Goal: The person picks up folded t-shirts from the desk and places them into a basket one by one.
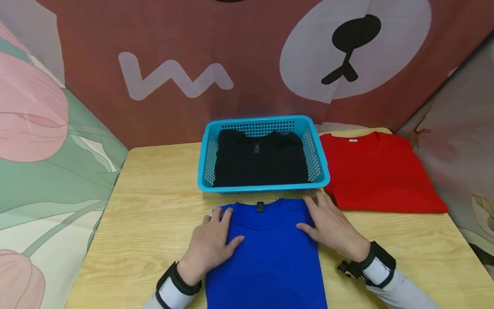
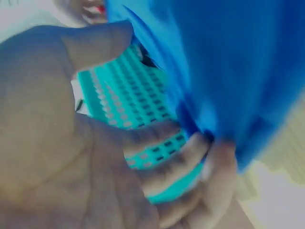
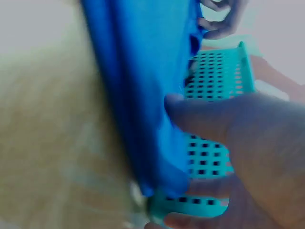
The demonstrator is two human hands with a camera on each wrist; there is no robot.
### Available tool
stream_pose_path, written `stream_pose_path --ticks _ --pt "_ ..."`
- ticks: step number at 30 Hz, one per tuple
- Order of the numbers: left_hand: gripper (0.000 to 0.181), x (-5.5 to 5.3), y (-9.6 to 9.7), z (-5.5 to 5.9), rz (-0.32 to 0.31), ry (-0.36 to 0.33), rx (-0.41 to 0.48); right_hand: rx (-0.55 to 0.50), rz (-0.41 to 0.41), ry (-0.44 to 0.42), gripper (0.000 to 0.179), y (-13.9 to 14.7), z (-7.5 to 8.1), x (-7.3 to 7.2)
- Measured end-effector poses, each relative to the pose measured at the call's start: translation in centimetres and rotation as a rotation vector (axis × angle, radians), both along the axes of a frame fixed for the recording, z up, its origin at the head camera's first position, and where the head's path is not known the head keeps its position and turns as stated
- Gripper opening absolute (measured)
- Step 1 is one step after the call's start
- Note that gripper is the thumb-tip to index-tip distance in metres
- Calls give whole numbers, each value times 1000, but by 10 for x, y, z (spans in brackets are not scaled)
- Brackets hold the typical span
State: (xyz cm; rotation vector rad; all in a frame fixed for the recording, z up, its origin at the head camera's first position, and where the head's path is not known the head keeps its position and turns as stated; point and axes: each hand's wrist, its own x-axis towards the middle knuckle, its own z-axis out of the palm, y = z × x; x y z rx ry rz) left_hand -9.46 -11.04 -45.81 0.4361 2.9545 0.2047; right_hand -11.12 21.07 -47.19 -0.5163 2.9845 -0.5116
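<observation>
The crew-neck T-shirt [image 1: 266, 266] at bottom centre is plain royal blue with a black neck tag [image 1: 260, 207]. At mid-frame, a turquoise basket [image 1: 262, 188] patterned with small holes surrounds a black T-shirt [image 1: 262, 167]; the T-shirt at right [image 1: 382, 176] is solid red. The desk [image 1: 154, 206] shows pale yellow wood grain. Brown backdrop cloth [image 1: 251, 34] bears a whitish zigzag [image 1: 135, 90]; pink tulips [image 1: 31, 107] and green leaves pattern the left side.

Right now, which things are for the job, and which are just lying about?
Probably for the job:
blue cloth T-shirt, held by the left fingers and right fingers
light-blue rectangular plastic basket, just beyond it
folded black cloth shirt inside the basket

Probably just lying about:
folded red cloth shirt, untouched beside the basket
</observation>
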Motion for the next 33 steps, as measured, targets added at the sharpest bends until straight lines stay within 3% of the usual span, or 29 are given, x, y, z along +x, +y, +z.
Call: stream_pose_path --ticks 2,4,7,10,14,18,21,25,27,30,33 --pt "87 -6 -6 -3 45 56 -31 -32 -33 -25 96 3 -4 -5" --pt "89 -11 -10 -6 98 70 -51 -77 -56 -53 98 3 -7 -8" --pt "89 -14 -12 -10 161 37 -43 -146 -79 -83 91 4 -8 -10" --pt "87 -16 -12 -11 200 -23 -8 -199 -83 -108 68 6 -9 -11" --pt "73 -19 -12 -12 203 -85 106 -265 -38 -98 36 7 -13 -11" --pt "50 -21 -17 -14 166 -180 312 -366 -13 -111 36 7 -14 -7" --pt "48 -23 -22 -17 161 -240 453 -472 -85 -232 43 8 -12 -5" --pt "58 -25 -31 -22 246 -339 582 -665 -255 -501 65 11 -11 -5" --pt "59 -27 -36 -26 272 -431 679 -768 -300 -629 71 14 -11 -5" --pt "55 -29 -40 -30 235 -567 831 -894 -273 -767 69 21 -13 -3" --pt "50 -32 -42 -32 156 -646 916 -989 -190 -854 60 26 -15 0"
